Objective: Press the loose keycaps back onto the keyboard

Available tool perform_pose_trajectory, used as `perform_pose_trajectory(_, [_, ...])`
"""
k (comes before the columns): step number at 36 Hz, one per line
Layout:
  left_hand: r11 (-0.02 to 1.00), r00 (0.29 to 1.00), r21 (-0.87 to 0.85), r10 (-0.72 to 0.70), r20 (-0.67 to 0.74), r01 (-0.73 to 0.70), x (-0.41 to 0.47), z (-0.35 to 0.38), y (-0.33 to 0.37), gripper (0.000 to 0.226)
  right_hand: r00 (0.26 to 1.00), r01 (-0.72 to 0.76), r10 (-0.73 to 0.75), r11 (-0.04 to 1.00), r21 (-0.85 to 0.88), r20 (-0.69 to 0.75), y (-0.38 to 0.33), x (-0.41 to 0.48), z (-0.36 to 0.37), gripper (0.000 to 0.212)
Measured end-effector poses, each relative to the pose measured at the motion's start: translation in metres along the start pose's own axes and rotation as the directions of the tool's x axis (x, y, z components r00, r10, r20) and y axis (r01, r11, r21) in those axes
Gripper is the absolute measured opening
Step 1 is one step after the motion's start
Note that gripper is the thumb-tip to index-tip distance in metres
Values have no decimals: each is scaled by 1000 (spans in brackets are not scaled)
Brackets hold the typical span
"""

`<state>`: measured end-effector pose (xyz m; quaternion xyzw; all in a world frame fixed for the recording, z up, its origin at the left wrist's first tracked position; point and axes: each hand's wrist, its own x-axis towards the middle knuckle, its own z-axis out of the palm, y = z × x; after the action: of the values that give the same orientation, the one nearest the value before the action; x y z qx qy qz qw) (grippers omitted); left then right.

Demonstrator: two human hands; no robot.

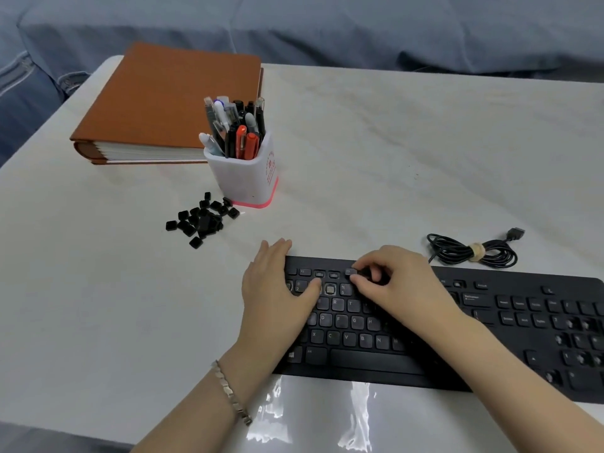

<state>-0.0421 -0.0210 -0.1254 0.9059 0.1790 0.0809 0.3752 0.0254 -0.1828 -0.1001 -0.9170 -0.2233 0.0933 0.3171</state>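
My right fingers (376, 260), clamped on a keycap (350, 272), seat it beneath their tips; my left fingers (277, 251), straight, steady the keyboard (490, 325).

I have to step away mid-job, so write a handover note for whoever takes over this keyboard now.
Left hand: flat on the left end of the keyboard, holding nothing.
Right hand: pinches one keycap at the function row.
Loose keycaps: piled beside the pen holder.
Done: most letter keys seated.
Left: empty sockets in the top rows and number pad.
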Motion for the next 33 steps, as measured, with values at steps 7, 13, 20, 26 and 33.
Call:
perform_pose_trajectory(7, [989,997,127,64,42,-69,4,12,12,54,999,-24,23,999,-25,-45,16,-7,-15,5])
perform_pose_trajectory(13, [989,998,135,52,24,-55,4,15,14,42,1000,-22,22,1000,-22,-9,15,-3,-9,11])
perform_pose_trajectory(20, [994,999,102,45,-8,-44,7,16,12,33,996,-34,41,995,-93,74,9,7,-3,18])
perform_pose_trajectory(26, [995,999,95,42,-11,-40,7,18,11,34,996,-32,41,993,-110,78,6,9,0,18])
perform_pose_trajectory(33, [994,998,96,54,-26,-51,7,21,11,35,994,-50,62,989,-140,87,2,13,1,18])
